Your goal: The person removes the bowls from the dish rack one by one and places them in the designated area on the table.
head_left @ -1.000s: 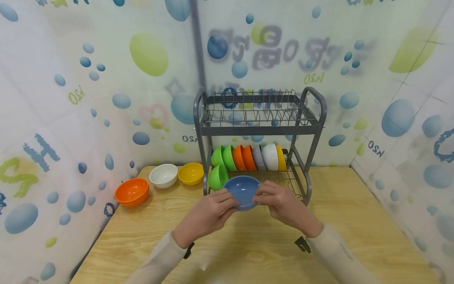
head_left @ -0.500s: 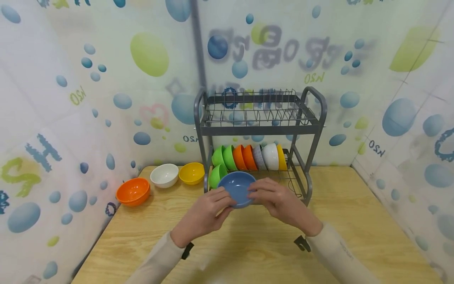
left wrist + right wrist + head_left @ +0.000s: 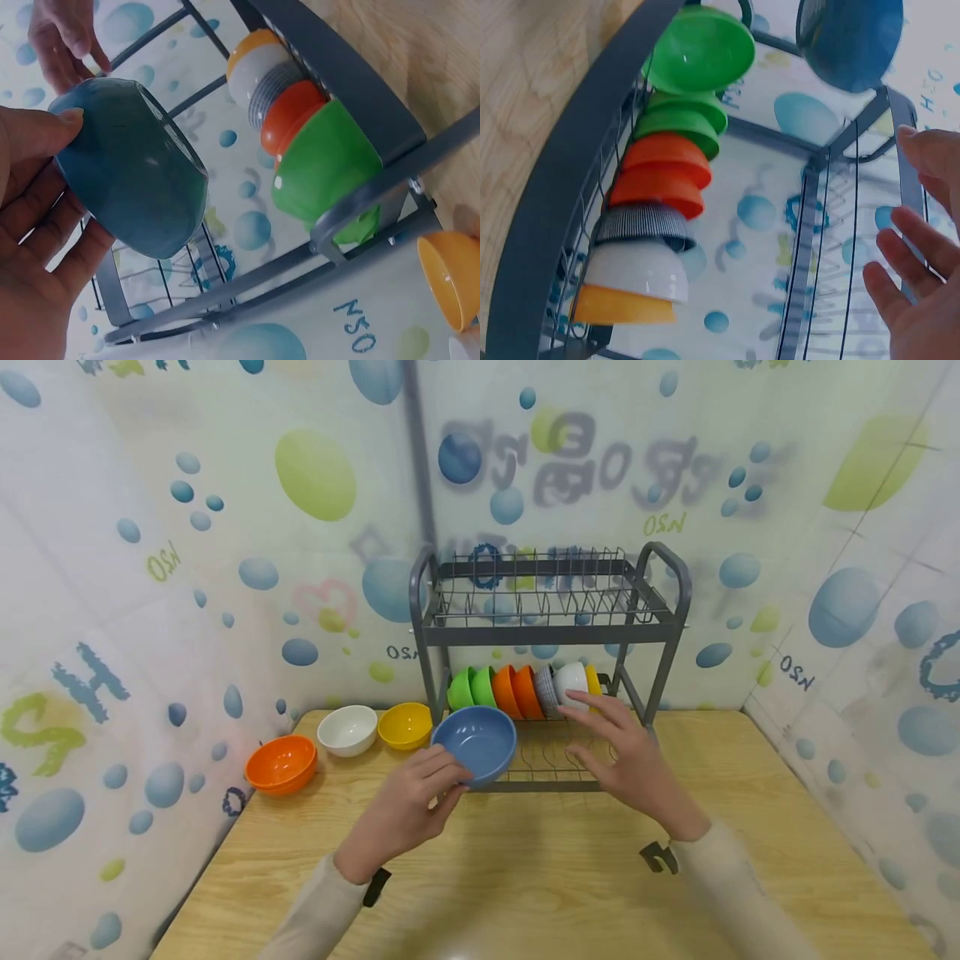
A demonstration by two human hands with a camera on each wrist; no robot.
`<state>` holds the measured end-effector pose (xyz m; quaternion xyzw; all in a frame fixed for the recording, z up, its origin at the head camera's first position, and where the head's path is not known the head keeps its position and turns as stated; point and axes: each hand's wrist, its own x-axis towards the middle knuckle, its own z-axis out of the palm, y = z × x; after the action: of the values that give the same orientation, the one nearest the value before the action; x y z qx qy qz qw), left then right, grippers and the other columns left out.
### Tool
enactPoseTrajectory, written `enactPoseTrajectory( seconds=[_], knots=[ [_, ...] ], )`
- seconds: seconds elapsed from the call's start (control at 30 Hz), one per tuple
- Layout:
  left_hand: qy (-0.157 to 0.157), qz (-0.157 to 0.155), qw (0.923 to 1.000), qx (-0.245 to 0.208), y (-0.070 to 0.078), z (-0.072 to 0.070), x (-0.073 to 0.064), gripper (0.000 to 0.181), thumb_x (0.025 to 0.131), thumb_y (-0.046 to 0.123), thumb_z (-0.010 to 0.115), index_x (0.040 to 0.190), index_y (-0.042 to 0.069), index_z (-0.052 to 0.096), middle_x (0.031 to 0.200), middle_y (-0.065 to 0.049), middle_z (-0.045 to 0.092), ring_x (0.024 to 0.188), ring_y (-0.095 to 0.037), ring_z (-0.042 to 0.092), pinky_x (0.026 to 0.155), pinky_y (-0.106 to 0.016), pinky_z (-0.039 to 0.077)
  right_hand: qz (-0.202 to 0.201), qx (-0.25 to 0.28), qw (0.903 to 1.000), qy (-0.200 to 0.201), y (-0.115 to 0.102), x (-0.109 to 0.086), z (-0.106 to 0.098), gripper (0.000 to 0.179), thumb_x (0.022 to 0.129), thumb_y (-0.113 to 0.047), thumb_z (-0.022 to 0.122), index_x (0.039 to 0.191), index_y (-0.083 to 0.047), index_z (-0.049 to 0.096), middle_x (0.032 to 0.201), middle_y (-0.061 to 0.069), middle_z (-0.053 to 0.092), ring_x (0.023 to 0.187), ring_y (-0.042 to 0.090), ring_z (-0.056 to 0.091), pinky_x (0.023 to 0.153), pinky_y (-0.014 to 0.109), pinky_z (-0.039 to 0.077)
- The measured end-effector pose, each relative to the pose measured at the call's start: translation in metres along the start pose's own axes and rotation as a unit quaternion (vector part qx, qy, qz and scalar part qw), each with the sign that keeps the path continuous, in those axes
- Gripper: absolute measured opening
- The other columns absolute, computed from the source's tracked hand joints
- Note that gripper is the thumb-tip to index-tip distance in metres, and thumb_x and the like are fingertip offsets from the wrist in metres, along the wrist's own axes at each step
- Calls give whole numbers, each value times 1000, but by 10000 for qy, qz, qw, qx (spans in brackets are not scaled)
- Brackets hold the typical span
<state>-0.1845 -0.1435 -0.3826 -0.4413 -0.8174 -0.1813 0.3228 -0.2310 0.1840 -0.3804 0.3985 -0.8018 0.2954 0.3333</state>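
A blue bowl (image 3: 480, 739) is held up before the rack's lower left, its inside tilted toward the head camera. My left hand (image 3: 405, 806) pinches the bowl's near rim between thumb and fingers; in the left wrist view the thumb lies along the blue bowl (image 3: 131, 165). Apart from the bowl, to its right, my right hand (image 3: 630, 760) has its fingers spread and holds nothing. On the lower tier of the dish rack (image 3: 551, 635), a row of bowls stands on edge: green (image 3: 483, 687), orange (image 3: 517, 692), striped (image 3: 545, 689), white (image 3: 570, 685) and yellow.
An orange bowl (image 3: 281, 766), a white bowl (image 3: 347, 731) and a yellow bowl (image 3: 405, 727) rest on the wooden table (image 3: 525, 877) left of the rack. Another green bowl (image 3: 701, 49) sits in the front of the lower tier. The upper wire tier (image 3: 551, 593) holds no dishes.
The blue bowl has moved left and slightly up with my left hand. My right hand has let go of its rim and drawn away to the right, its fingers spreading.
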Motion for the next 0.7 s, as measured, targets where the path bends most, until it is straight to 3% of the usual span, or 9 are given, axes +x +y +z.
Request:
enactPoseTrajectory(
  seconds=[0.17,0.37,0.53,0.7],
  knots=[
    [166,-152,9996,151,-7,-9,-8,28,76,-1,87,97,9,70,94,0,71,88,-16,61,81,-35,59,201,-212,9975,642,13,0,-10,76,74,4,85,144,-4,57,153,21,49,139,38,47,124,21,27],
    [354,-460,9980,265,-16,-21,-21,25,80,0,84,99,9,71,95,1,70,89,-16,62,80,-37,59,691,-518,9895,1155,24,-1,-24,80,79,0,83,151,-6,49,159,20,42,147,37,40,125,24,29],
    [473,-726,9956,365,-22,-31,-29,25,79,-2,84,98,9,71,95,1,71,89,-17,63,81,-37,58,1000,-595,9760,1839,37,0,-29,83,76,-1,85,151,-4,49,161,17,40,150,36,37,125,34,31],
    [522,-985,9924,520,-27,-37,-40,24,78,-2,84,97,9,73,92,1,71,86,-17,63,79,-36,57,1676,-517,9581,2264,52,-4,-34,86,81,-4,83,157,-11,41,162,13,40,148,32,41,121,32,38]
  ],
)
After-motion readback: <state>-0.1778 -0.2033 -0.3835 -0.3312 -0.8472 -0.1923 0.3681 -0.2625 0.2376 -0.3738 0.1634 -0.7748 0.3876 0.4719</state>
